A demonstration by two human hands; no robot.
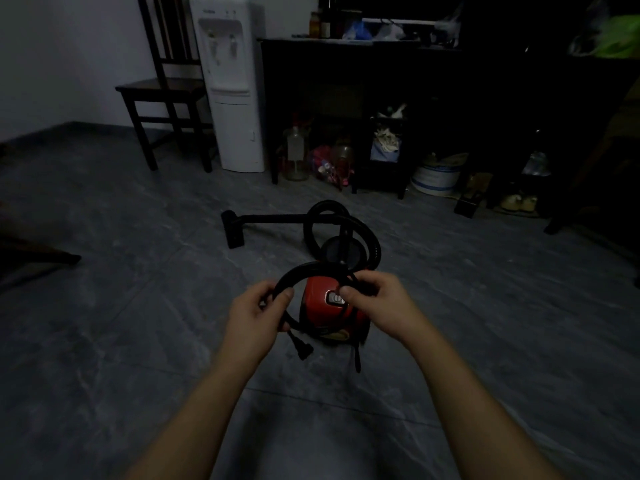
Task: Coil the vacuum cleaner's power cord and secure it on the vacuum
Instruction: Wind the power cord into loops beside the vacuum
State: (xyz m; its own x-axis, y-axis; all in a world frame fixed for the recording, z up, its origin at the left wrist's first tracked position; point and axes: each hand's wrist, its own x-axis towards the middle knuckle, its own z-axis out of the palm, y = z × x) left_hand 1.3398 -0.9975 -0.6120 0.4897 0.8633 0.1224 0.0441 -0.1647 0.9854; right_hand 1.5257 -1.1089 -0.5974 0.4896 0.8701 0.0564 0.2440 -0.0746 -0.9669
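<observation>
At the far left a dark wooden chair (162,98) stands against the wall, and just to its right is a white water dispenser (230,81). On the grey floor (121,306) nearer in, the black floor nozzle (233,228) lies at the left end of a wand that runs right to the looped black hose (313,233).

The left hand (252,313) grips the left side of the coiled power cord (294,273). Its fingers (268,289) are curled round the bundle with the thumb pressed over the front. The plug (304,349) dangles just below this hand, clear of the floor.

The coil is held up in front of the red vacuum (329,318), which sits on the floor between the 2 hands, so the cord arcs across the top of its body.

The right hand (379,303) holds the right side of the coil, thumb and fingertips pinched together on the cord strands above the grey switch on the vacuum. A dark strap or cord end (356,358) hangs at the vacuum's near right corner; which it is cannot be told.

Far right, a dark cabinet (381,71) lines the wall, with a glass jar (296,154), a white bucket (436,178) and a pair of shoes (519,202) on the floor under it.
</observation>
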